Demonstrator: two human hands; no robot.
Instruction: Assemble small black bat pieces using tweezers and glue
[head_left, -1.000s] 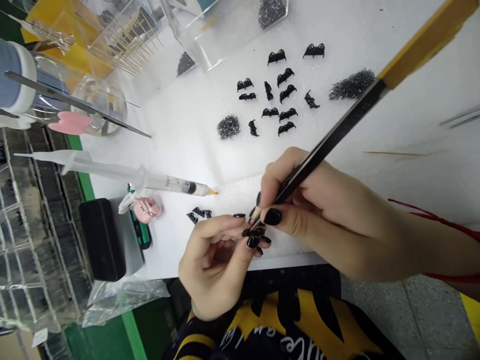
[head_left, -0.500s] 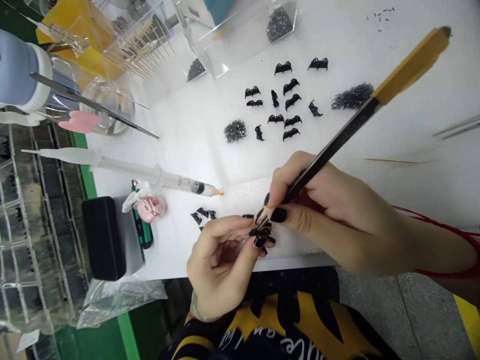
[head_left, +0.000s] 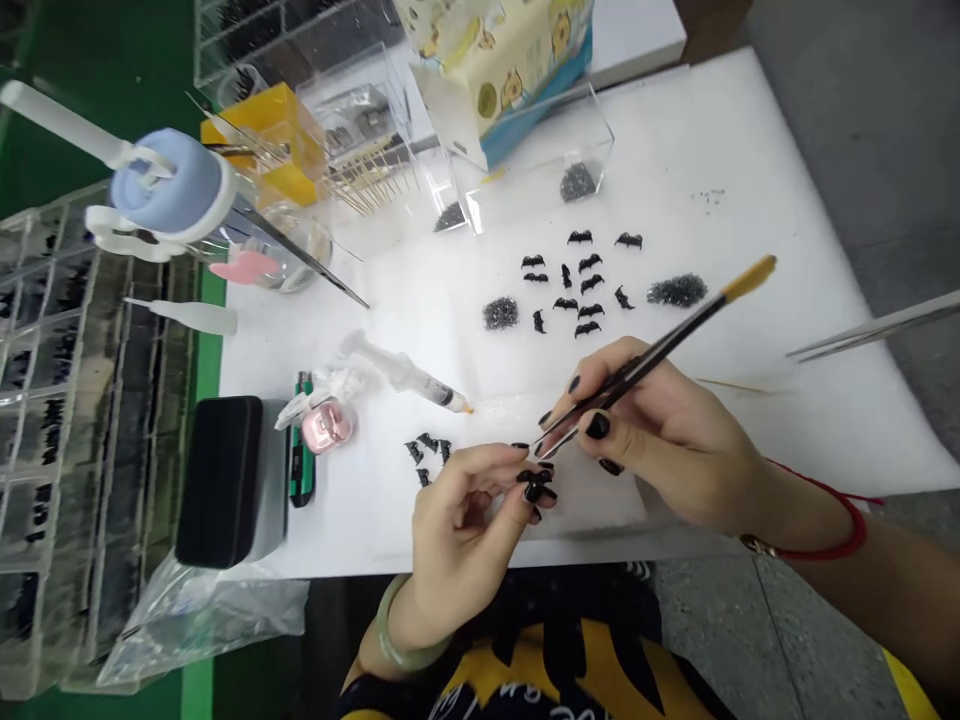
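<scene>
Black clip [head_left: 534, 481] pinched in left hand [head_left: 461, 525], right hand [head_left: 671, 445] clamped on tweezers [head_left: 667, 345], clear box [head_left: 596, 125] holding dark glitter [head_left: 577, 183]

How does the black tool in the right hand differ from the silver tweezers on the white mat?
The black tool has a yellow end; the silver tweezers are bare metal. The right hand grips the black tool, tilted up; the silver tweezers lie untouched on the white mat. Both are long and thin.
</scene>
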